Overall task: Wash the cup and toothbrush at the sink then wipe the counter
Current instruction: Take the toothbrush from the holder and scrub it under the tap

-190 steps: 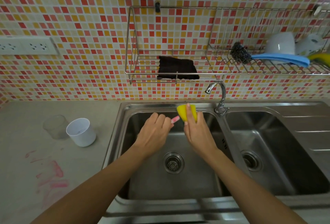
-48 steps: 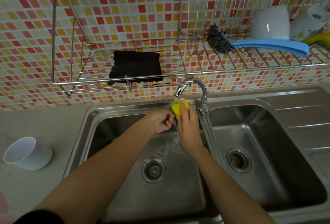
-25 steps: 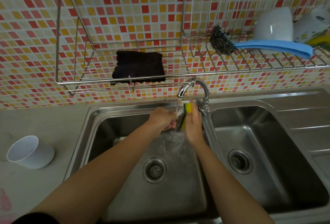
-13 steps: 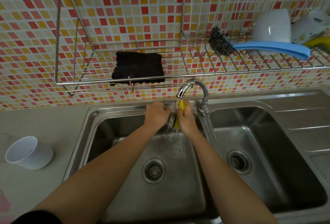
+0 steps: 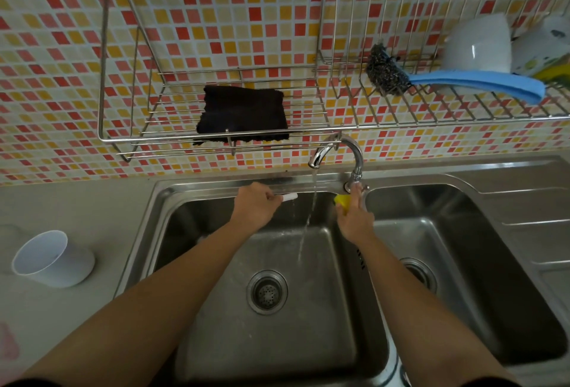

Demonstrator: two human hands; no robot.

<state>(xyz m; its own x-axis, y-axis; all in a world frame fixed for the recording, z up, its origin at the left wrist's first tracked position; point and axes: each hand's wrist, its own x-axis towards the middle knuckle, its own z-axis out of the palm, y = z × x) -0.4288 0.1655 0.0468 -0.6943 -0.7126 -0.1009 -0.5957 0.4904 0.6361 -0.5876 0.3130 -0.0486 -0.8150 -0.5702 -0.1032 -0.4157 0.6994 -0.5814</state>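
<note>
My left hand [image 5: 253, 207] grips the toothbrush [image 5: 289, 197] over the left sink basin [image 5: 216, 309], left of the water stream; only its pale tip shows past my fingers. My right hand [image 5: 354, 217] holds a yellow sponge [image 5: 342, 201] and its fingertips touch the tap's handle at the base of the faucet [image 5: 339, 149]. A thin stream of water runs between my hands into the basin. The white cup [image 5: 52, 258] stands tilted on the grey counter [image 5: 77, 207] at the far left.
A wire rack [image 5: 216, 139] on the tiled wall holds a black cloth [image 5: 243, 115], a steel scourer [image 5: 385, 73], a blue cloth [image 5: 475, 85] and white bowls [image 5: 475, 47]. A second basin [image 5: 462, 278] lies right. A pink stain [image 5: 7, 340] marks the counter's lower left.
My hands have parted from under the tap: the left moved left with the toothbrush, the right moved right with the sponge to the tap's handle. The water stream looks thinner.
</note>
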